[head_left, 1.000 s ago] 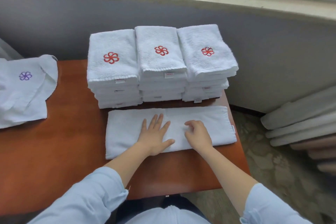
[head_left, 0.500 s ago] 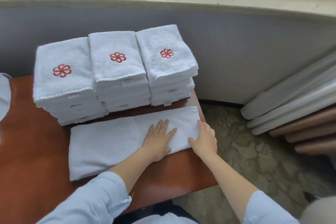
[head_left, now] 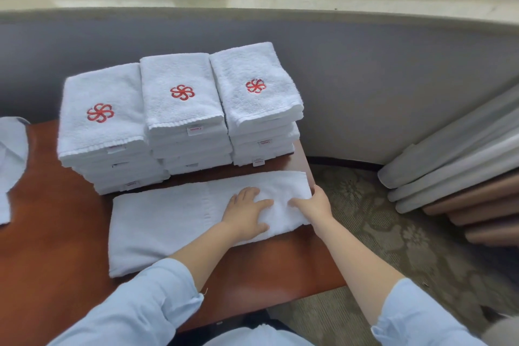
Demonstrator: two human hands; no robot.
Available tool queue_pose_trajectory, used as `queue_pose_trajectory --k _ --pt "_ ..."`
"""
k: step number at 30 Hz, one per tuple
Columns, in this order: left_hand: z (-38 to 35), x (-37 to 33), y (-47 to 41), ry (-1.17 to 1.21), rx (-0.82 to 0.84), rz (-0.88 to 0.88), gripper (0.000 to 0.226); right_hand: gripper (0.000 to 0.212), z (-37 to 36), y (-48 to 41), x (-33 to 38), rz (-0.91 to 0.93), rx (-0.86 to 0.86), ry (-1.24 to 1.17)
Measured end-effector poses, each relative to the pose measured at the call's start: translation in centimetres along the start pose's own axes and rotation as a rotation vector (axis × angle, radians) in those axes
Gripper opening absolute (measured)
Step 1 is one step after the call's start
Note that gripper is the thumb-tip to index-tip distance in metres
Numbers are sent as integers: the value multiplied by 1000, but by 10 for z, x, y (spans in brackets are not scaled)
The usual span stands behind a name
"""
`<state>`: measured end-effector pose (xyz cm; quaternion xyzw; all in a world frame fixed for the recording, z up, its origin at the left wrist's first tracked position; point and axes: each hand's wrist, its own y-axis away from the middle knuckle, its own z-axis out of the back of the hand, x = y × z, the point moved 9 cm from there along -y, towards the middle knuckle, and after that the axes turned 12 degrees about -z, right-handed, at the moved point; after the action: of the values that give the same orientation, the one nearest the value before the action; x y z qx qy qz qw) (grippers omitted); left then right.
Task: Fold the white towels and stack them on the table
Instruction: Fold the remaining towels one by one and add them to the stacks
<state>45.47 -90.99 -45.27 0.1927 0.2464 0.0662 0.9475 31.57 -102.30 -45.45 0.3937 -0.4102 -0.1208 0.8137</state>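
Observation:
A long white towel (head_left: 168,219), folded into a strip, lies across the reddish-brown table (head_left: 56,233) in front of me. My left hand (head_left: 247,212) rests flat on its right half, fingers spread. At the strip's right end, my right hand (head_left: 316,203) grips the edge with the thumb on top and fingers at the end. Behind the strip stand three stacks of folded white towels with red flower emblems: left stack (head_left: 104,126), middle stack (head_left: 182,104), right stack (head_left: 258,93).
More white cloth (head_left: 11,166) lies at the table's left edge, cut off by the frame. A grey wall and window sill run behind the table. Rolled grey and brown bolsters (head_left: 463,171) lie on the patterned carpet to the right.
Both hands slid right along the towel. My right hand went from the towel's middle to its right end and closed on the edge. The view swung right, then back slightly.

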Motion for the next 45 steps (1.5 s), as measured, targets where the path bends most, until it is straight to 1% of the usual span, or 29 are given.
queue_pose_trajectory --k 2,3,4,5,7,9,11,13,16,17,20,22,24,26,27,30,32,34,36,39,42,45 --pt "13 0 -1 252 -94 42 50 24 -1 6 5 -9 48 -149" --pt "19 -1 0 415 -131 63 47 17 -7 10 8 0 88 -161" --pt "24 -4 2 588 -159 80 45 14 -14 16 13 21 136 -148" --pt "30 -8 3 746 -187 94 43 13 -23 21 20 48 196 -128" --pt "44 -9 10 976 -266 135 37 11 -43 37 35 127 325 -122" --pt "59 -3 24 1125 -362 190 33 12 -58 56 51 191 394 -131" --pt "73 9 46 1193 -446 258 33 23 -75 73 65 213 435 -129" --pt "86 27 71 1156 -519 310 33 34 -96 89 77 245 491 -127" --pt "99 60 107 1119 -565 375 15 41 -126 113 96 320 522 -145" --pt "102 70 120 1125 -574 395 9 40 -135 119 101 334 525 -163" --pt "110 107 160 1148 -653 468 11 36 -166 131 107 350 487 -165" --pt "110 132 184 1133 -672 507 10 34 -189 137 108 403 392 -72" --pt "106 157 204 1076 -667 537 11 30 -211 145 107 496 280 97" --pt "98 183 221 1046 -671 570 12 29 -234 152 101 573 214 269" --pt "91 194 227 1057 -671 583 10 31 -244 154 95 597 197 351" --pt "69 225 237 1103 -643 635 8 47 -270 156 74 647 150 586" --pt "59 239 240 1096 -620 663 6 53 -278 153 61 645 138 684" --pt "52 253 239 1063 -594 668 5 55 -286 149 51 632 110 770" --pt "44 264 235 1032 -558 654 5 55 -295 148 47 663 45 865" --pt "37 275 226 969 -504 608 11 58 -306 139 41 656 -36 971" --pt "38 281 219 816 -437 543 21 71 -314 127 26 630 -74 1077" --pt "40 283 219 539 -358 524 32 86 -317 122 15 642 -95 1134"
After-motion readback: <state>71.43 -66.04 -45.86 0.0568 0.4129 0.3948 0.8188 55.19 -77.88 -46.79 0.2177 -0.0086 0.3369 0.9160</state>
